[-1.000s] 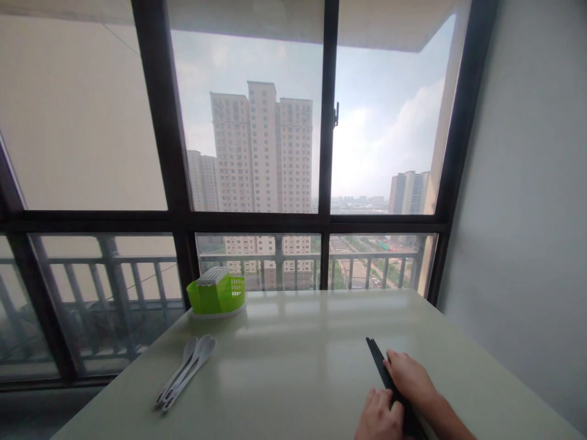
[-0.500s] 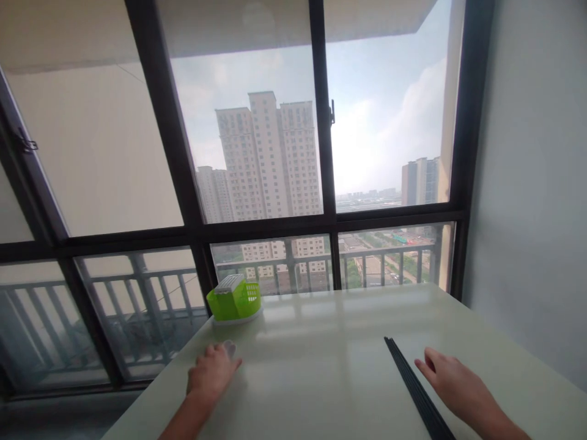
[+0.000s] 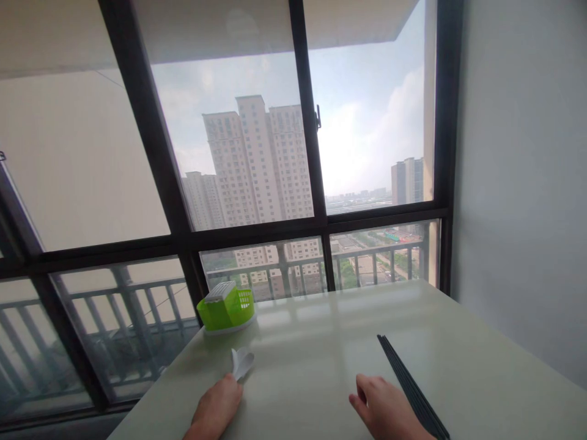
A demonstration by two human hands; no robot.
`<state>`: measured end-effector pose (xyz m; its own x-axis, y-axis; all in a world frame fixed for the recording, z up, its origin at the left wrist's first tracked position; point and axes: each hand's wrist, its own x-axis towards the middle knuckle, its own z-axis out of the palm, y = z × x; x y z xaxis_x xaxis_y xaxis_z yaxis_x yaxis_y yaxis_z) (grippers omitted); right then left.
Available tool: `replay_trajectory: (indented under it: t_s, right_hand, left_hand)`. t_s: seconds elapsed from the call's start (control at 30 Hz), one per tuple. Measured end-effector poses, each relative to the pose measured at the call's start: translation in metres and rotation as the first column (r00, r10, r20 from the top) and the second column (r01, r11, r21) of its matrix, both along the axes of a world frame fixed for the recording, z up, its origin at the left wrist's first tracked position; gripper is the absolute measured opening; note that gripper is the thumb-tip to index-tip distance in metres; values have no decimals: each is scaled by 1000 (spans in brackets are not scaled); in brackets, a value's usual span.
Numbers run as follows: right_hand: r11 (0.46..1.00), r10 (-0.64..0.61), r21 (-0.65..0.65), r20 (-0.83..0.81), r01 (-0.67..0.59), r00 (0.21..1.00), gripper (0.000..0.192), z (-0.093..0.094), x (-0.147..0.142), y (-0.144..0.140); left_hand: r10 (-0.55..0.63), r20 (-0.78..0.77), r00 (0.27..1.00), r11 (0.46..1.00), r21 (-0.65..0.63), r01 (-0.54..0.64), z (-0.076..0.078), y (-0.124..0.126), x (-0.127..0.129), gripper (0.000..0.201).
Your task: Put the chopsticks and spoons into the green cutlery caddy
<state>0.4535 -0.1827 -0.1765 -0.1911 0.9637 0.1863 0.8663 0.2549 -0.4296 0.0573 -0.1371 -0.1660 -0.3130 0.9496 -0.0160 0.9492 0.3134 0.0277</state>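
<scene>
My left hand [image 3: 217, 403] is closed around the lower ends of white spoons [image 3: 243, 363] near the table's left side. Their bowls stick out beyond my fingers, at least two of them fanned apart; the handles are hidden in the hand. My right hand [image 3: 383, 406] hovers over the table with its fingers loosely curled and the thumb apart, and nothing shows in it. Just to its right lies a bundle of dark chopsticks [image 3: 410, 385], slanting toward the near edge. A green plastic utensil holder [image 3: 222, 313] with a white base stands beyond my left hand.
The pale, glossy table [image 3: 312, 366] reaches the large dark-framed window [image 3: 250, 231]. A plain wall [image 3: 518, 183] rises along the right. The holder stands close to the table's far left corner.
My left hand has drawn back toward me, and the white spoons now show beyond its fingers. My right hand has moved left and nearer, across to the left side of the chopsticks. The view has shifted slightly.
</scene>
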Motion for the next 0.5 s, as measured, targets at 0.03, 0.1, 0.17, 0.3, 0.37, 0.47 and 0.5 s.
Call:
replay_trajectory:
  t_s: [0.03,0.1,0.17,0.3,0.37,0.47,0.5]
  right_hand:
    - [1000,23,-16,-33,-24,999,18,1,-10,-1]
    - [998,55,-34,-130,-60,990,17,5,-27,0]
    - [999,28,-34,-224,-37,974,24,9,-37,6]
    - [992,-129,-47,-251,121,959,25,12,-21,28]
    - [984,-178,-50,-234,171,956,23,9,-1,42]
    - [973,-227,-75,-189,216,955,19,0,30,61]
    - [971,-234,-95,-161,221,959,16,-3,38,66]
  left_hand:
    - [-50,10,999,999,4,50,-2,-1,24,37]
    - [-183,27,983,983,41,181,-6,-6,82,38]
    - [-319,70,945,947,70,314,-7,-14,146,36]
    - [-515,202,833,857,85,509,-3,-24,253,43]
    - [-531,266,804,845,108,523,-1,-24,286,48]
    - [-498,371,783,860,99,500,-2,-20,315,48]
    - [-492,402,772,861,92,501,-4,-20,322,48]
